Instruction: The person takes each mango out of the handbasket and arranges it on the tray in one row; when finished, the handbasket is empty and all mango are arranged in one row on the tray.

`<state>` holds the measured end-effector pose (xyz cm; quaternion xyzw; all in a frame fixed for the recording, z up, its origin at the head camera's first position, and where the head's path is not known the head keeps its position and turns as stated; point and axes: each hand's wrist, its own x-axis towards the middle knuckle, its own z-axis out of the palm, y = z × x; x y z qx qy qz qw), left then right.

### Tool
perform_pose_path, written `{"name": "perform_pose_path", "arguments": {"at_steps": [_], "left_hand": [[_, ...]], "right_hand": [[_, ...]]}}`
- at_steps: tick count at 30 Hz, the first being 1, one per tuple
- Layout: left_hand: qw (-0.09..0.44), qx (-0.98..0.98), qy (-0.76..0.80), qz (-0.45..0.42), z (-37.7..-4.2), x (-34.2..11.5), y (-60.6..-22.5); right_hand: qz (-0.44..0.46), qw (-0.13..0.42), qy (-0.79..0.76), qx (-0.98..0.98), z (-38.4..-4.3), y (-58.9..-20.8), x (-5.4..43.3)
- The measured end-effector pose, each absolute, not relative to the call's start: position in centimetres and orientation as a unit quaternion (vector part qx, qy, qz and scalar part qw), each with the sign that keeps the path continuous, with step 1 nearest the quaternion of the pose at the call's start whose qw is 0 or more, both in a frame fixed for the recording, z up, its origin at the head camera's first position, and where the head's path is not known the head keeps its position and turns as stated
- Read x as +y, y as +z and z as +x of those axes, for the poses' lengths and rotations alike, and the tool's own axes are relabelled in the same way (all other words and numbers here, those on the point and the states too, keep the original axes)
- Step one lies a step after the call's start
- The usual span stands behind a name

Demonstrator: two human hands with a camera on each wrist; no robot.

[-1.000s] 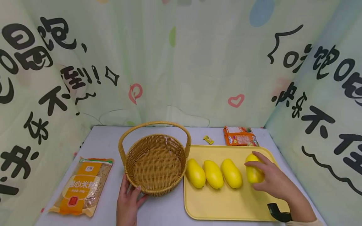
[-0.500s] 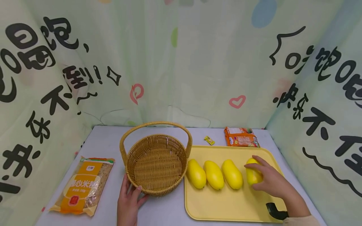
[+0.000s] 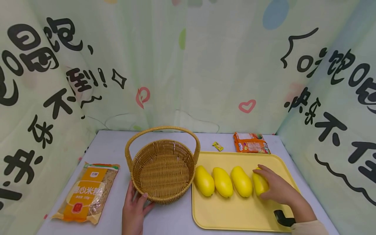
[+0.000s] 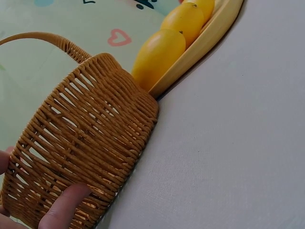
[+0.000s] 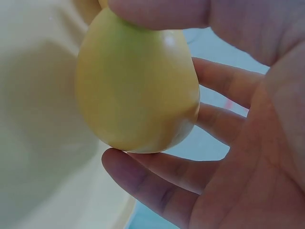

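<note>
My right hand (image 3: 277, 189) grips a yellow mango (image 3: 260, 184) by its two sides, thumb against one side and fingers across from it. In the right wrist view this mango (image 5: 138, 86) fills the space between thumb and fingers. Left of it, three more mangoes (image 3: 241, 181) stand in a slanting row on the yellow tray (image 3: 229, 213). My left hand (image 3: 133, 209) rests against the near left outside of a brown wicker basket (image 3: 164, 173), its fingers spread. Up close, the left thumb (image 4: 64, 207) lies flat on the basket's woven wall (image 4: 95, 129).
An orange-and-clear bag of grain-like food (image 3: 86, 192) lies at the left. Behind the tray are an orange snack packet (image 3: 252, 142) and a small yellow wrapped candy (image 3: 217, 146). A printed curtain (image 3: 205, 81) encloses the table at back and sides.
The right hand has lowered the mango and turned it to lie slanted like the row, a little nearer to the third mango. The left hand has kept its place on the basket.
</note>
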<state>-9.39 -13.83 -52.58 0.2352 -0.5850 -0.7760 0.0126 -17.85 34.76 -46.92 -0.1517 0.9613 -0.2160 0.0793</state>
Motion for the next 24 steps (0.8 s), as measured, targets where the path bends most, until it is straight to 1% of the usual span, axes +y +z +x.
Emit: {"name": "perform_pose_path", "arguments": {"at_steps": [24], "left_hand": [[0.015, -0.585, -0.775, 0.237, -9.34, -13.74, -52.34]], "right_hand": [[-0.132, 0.118, -0.222, 0.959, -17.92, -47.97, 34.43]]}}
